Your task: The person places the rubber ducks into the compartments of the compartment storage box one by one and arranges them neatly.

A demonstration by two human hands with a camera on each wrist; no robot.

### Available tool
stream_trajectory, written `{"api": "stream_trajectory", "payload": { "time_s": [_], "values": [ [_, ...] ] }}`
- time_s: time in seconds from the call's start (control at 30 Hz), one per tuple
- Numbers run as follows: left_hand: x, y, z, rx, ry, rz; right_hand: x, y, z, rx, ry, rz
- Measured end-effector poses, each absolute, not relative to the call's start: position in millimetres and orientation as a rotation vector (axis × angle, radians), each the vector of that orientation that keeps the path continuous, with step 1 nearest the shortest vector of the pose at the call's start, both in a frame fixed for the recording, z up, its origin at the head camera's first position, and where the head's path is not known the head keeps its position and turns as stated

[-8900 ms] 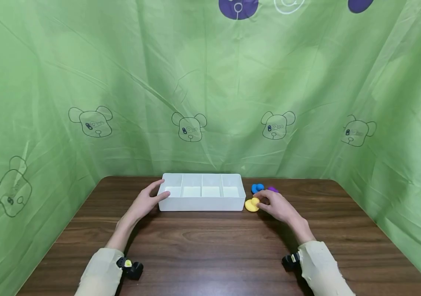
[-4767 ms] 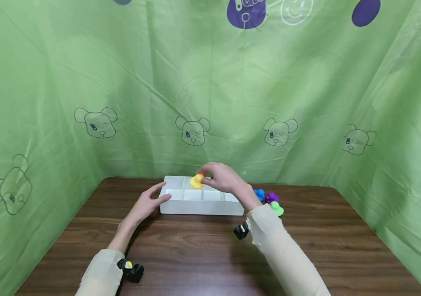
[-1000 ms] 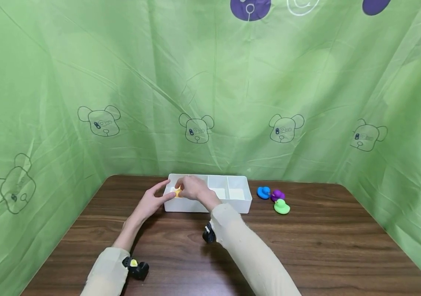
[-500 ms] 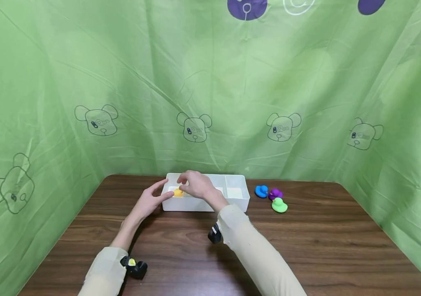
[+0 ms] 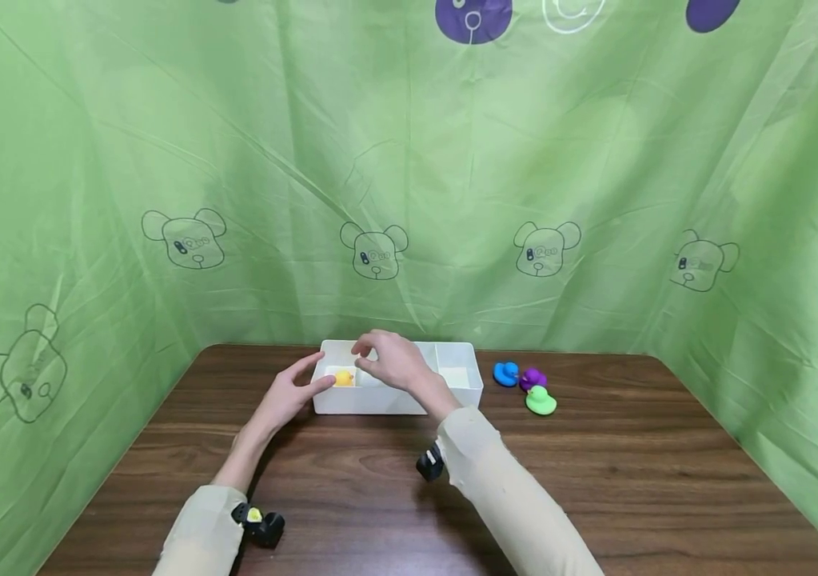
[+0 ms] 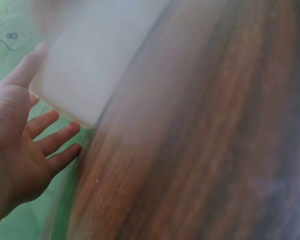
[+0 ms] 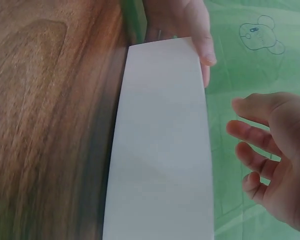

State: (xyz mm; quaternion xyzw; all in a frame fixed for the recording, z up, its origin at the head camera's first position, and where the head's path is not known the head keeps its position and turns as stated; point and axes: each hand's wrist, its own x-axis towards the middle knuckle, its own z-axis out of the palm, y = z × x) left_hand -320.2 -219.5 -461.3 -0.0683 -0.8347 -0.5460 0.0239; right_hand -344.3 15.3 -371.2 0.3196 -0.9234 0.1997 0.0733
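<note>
A white divided box [image 5: 369,402] stands near the back of the table. In its leftmost compartment sits a yellow rubber duck [image 5: 344,378]. My left hand [image 5: 286,398] rests at the box's left end, thumb along the front rim and index finger at the far corner; in the left wrist view, the other fingers of the left hand [image 6: 35,150] spread loosely by the end wall. Above the compartments hovers my right hand [image 5: 396,364], covering part of the middle. In the right wrist view, the right hand [image 7: 285,145] has relaxed, slightly bent fingers with nothing between them.
Right of the box, a blue duck [image 5: 505,374], a purple duck [image 5: 533,378] and a green duck [image 5: 541,401] sit close together on the wooden table [image 5: 351,488]. A green curtain [image 5: 272,160] hangs behind and along both sides.
The right hand took the yellow duck from beside the box, carried it left and released it in the leftmost compartment. It has since risen slightly rightward. The left hand stays at the box.
</note>
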Motion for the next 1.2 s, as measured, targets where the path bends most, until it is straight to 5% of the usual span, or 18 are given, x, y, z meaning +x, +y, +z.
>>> {"api": "stream_trajectory", "payload": {
  "time_s": [1.2],
  "values": [
    [-323,-220,-466,-0.227,-2.581,-1.621,-325,102,-371,0.757,-2.678,0.776]
  ]
}}
